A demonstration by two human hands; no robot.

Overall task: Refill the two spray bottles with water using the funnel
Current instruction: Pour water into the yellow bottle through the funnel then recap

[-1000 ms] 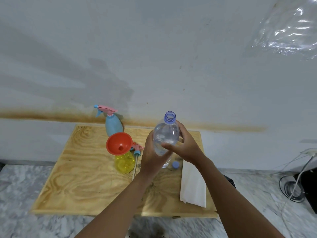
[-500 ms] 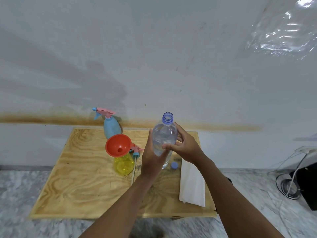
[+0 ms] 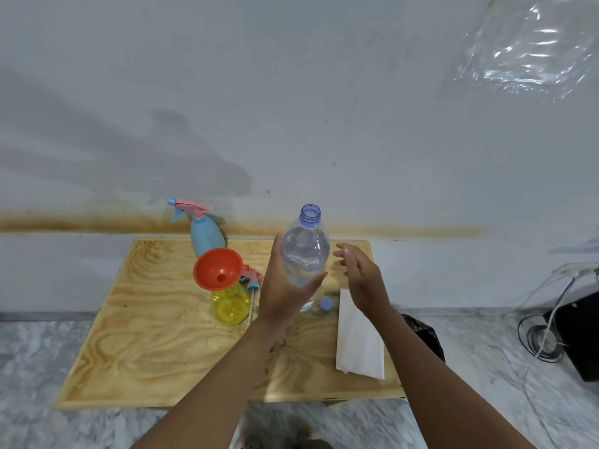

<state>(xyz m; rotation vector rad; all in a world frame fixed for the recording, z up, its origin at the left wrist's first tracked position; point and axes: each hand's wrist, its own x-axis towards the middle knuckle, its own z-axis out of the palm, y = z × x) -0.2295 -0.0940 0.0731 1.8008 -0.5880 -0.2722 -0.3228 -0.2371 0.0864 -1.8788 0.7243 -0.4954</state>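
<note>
One grip: my left hand point(image 3: 282, 293) holds uncapped water bottle point(image 3: 304, 251), right hand point(image 3: 359, 277) slack, empty beside it. Funnel point(image 3: 217, 268) sits in yellow spray bottle point(image 3: 228, 306).

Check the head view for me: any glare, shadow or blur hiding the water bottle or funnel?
Head view: glare only on the plastic sheet top right; soft shadows on the wall behind the table; water bottle and funnel sharp; the right hand slightly smeared; wide-angle bending at the edges.
</note>
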